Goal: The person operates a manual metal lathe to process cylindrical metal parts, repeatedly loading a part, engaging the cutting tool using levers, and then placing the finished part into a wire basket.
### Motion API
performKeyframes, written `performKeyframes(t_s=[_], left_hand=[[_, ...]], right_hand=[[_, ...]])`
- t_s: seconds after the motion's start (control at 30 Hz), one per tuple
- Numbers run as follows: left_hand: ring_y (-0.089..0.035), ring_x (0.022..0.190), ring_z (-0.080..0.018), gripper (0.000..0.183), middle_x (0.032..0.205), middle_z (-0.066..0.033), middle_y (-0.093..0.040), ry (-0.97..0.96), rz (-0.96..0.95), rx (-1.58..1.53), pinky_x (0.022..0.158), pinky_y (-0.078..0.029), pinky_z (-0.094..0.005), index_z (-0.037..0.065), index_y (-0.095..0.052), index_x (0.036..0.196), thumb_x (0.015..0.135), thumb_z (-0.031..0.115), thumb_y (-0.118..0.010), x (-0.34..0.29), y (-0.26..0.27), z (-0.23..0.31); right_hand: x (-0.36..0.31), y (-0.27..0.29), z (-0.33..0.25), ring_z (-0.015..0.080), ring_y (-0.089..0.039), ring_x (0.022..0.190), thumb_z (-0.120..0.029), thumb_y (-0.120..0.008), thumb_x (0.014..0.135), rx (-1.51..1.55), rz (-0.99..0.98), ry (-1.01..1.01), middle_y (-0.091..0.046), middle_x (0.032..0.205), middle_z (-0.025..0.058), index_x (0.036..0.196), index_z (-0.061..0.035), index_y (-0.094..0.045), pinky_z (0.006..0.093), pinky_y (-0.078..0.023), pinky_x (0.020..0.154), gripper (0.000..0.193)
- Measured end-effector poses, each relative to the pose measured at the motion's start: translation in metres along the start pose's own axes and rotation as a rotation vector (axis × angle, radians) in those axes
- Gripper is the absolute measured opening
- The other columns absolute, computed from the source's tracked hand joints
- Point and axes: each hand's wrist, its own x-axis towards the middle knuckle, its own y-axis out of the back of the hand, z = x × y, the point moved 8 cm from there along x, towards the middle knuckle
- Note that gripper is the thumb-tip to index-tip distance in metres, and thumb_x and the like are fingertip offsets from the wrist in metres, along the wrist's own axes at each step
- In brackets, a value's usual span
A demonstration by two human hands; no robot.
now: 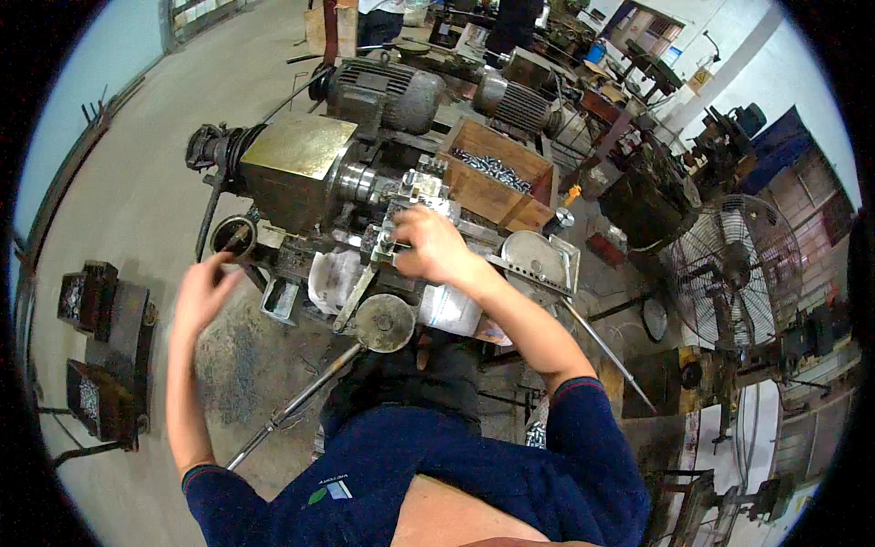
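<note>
A small lathe-like machine with a brass-topped headstock (301, 146) stands in front of me. My right hand (430, 246) is over its metal tool slide (387, 248), near the round spindle (358, 184). Its fingers are bent inward and slightly blurred; whatever may be between them is hidden. My left hand (202, 290) reaches up beside a round handwheel (234, 235) at the machine's left end. Thumb and forefinger are apart, with the fingertips close to the wheel's lower rim; whether they touch it I cannot tell.
A wooden box (499, 211) of small metal parts sits behind the slide. A round pan (385, 323) and long lever (296, 410) are near my legs. Bins of parts (88, 401) stand at left, a large fan (734, 272) at right. Motors (387, 96) sit behind.
</note>
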Motion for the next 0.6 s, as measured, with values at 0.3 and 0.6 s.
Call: performKeyframes(t_s=[0.3,0.6], left_hand=[[-0.059,0.070,-0.0362,0.040,0.074,-0.0218,-0.060,0.326,-0.036,0.203,0.061,-0.045,-0.0405,-0.002,-0.057,0.105,0.078,0.025,-0.063,-0.099,0.007,-0.147],[-0.057,0.074,-0.0424,0.032,0.073,-0.0255,-0.058,0.479,0.104,0.165,0.065,-0.044,-0.0462,-0.006,-0.052,0.088,0.074,0.019,-0.067,-0.110,-0.017,-0.160]], right_hand=[[0.089,-0.084,0.093,0.0280,-0.059,0.087,-0.022,-0.066,0.054,-0.360,-0.324,-0.258,-0.065,0.082,0.0137,0.071,-0.0052,-0.067,0.0353,-0.047,0.081,0.024],[0.090,-0.090,0.099,0.0333,-0.059,0.082,-0.018,-0.063,0.052,-0.132,-0.125,-0.276,-0.062,0.074,0.0184,0.067,0.0014,-0.065,0.0378,-0.049,0.075,0.025]])
